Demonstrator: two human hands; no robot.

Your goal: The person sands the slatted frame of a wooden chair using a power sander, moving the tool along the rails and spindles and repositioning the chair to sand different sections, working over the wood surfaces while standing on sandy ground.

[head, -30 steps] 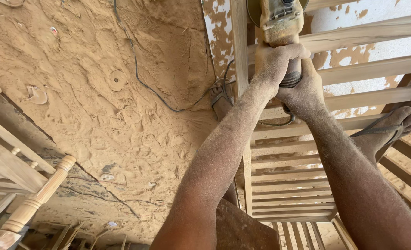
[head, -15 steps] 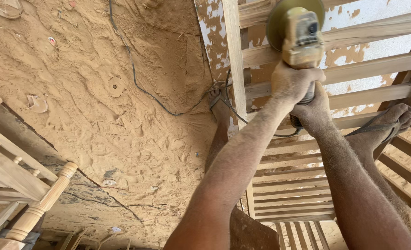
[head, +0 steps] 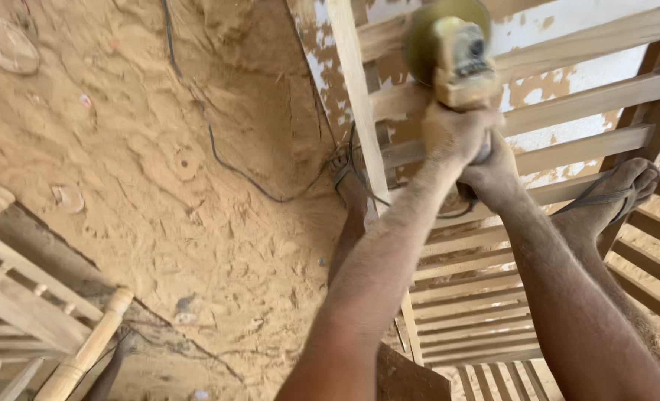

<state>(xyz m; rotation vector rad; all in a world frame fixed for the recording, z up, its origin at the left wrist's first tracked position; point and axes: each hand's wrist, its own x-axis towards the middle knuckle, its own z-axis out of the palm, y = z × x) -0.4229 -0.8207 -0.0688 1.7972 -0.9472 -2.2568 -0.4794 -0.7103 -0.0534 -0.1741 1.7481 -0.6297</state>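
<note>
The dusty sander point(head: 460, 56) has slid down the slatted wooden frame point(head: 567, 100); both hands, left point(head: 456, 134) and right point(head: 493, 174), grip it, mid-sanding; steady pressure seems needed next.

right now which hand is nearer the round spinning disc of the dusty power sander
Left. The left hand grips the sander's body just below the round disc; the right hand holds the rear handle, lower and farther from it.

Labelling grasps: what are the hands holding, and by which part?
Both hands hold a dusty tan handheld disc sander by its body: left hand wraps just behind the head, right hand grips the rear.
</note>
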